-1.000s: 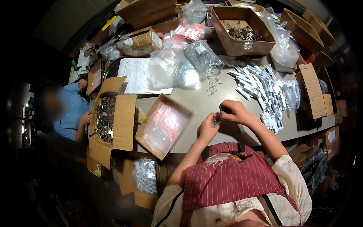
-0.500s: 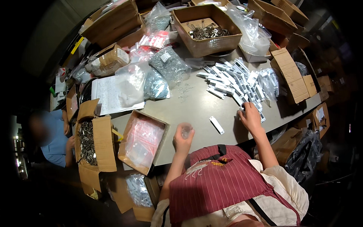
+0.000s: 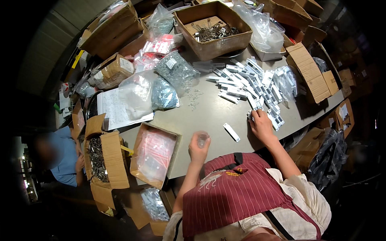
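My left hand (image 3: 196, 153) is closed around a small clear plastic cup (image 3: 202, 139), upright above the table's near edge. My right hand (image 3: 263, 127) is at the near end of a heap of narrow white-and-grey rectangular plastic pieces (image 3: 245, 82). Its fingers are bent and closed on one of these pieces, mostly hidden by the fingertips. A single white piece (image 3: 231, 132) lies apart on the table between my two hands. Small metal screws (image 3: 194, 98) are scattered further back, beside a clear bag of screws (image 3: 173, 68).
An open carton of metal parts (image 3: 213, 42) stands at the back. To the left are a box of red-edged plastic bags (image 3: 155, 150), a carton of dark metal parts (image 3: 114, 154) and papers (image 3: 110, 106). A person in blue (image 3: 64, 154) sits far left. Cardboard flaps (image 3: 311, 72) stand at right.
The view has shifted slightly. My right hand has drawn a little left and down along the heap's near edge. My left hand still holds the cup in about the same place.
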`<state>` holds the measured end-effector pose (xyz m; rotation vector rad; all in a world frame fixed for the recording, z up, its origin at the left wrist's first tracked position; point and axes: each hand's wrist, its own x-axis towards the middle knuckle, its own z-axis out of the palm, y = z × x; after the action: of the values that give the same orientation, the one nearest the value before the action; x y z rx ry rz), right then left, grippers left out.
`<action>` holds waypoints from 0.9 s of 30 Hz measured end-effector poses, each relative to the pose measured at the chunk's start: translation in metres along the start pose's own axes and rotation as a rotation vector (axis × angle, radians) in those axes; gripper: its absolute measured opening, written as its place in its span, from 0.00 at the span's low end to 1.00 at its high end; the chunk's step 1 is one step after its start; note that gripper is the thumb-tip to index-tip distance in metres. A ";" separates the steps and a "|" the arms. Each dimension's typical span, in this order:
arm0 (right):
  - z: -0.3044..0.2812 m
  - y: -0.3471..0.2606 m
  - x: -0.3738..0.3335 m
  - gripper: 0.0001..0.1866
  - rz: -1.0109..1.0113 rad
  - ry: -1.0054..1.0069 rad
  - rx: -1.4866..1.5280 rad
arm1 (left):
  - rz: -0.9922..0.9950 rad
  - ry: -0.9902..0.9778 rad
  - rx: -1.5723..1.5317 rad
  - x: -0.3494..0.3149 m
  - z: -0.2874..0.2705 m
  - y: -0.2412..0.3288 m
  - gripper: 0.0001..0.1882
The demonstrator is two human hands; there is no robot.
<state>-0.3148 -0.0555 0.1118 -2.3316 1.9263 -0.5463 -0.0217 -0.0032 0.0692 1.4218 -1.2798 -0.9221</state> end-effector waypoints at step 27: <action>0.081 0.007 0.074 0.37 -0.227 -0.090 0.021 | 0.093 0.043 -0.033 -0.001 0.001 -0.003 0.13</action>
<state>-0.2845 -0.1423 0.0509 -2.5314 1.6216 -0.4656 -0.0217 -0.0019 0.0657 1.3387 -1.2822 -0.8425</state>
